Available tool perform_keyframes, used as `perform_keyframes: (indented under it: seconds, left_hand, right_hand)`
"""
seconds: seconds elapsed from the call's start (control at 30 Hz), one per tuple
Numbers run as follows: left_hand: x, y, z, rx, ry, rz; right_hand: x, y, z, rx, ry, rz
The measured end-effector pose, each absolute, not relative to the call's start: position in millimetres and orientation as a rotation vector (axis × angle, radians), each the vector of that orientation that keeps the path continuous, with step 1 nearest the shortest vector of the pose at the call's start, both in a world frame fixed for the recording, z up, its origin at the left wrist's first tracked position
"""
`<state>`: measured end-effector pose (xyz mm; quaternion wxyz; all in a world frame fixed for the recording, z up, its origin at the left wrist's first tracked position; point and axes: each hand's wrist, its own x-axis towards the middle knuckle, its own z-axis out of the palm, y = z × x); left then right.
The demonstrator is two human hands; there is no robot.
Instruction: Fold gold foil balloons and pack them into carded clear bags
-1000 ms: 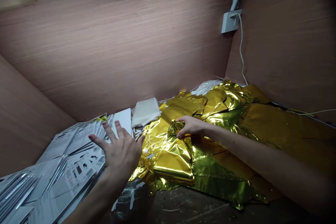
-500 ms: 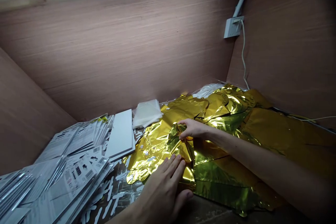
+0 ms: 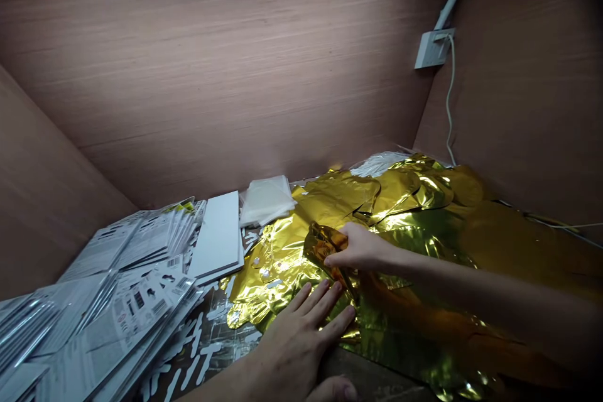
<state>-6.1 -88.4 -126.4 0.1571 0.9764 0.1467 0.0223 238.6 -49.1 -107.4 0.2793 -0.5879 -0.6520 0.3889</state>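
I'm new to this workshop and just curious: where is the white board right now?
The white board lies left of centre in the head view, between the printed packaging cards and the gold foil, with folded clear plastic just behind it.

The foil (image 3: 292,257) is gleaming gold with greenish patches, while the walls (image 3: 211,75) are showing a pinkish-brown streaked grain. The cards (image 3: 141,320) are carrying black barcodes and print on white and grey, with touches of yellow at the far end, and the board (image 3: 217,235) is showing plain white.
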Motion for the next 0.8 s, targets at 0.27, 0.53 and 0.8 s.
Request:
perform_keyframes:
  seconds: [0.27, 0.53, 0.8]
  left_hand:
    - [-8, -92, -124, 2.791, 0.434, 0.097]
    - [-6, -102, -147, 2.893, 0.431, 0.214]
    - [-10, -106, -142, 3.086, 0.523, 0.284]
  right_hand:
    - [235, -64, -120, -1.322, -2.263, 0.319]
    - [240, -71, -151, -0.47, -2.48, -0.497]
    - [232, -74, -146, -0.426, -2.609, -0.789]
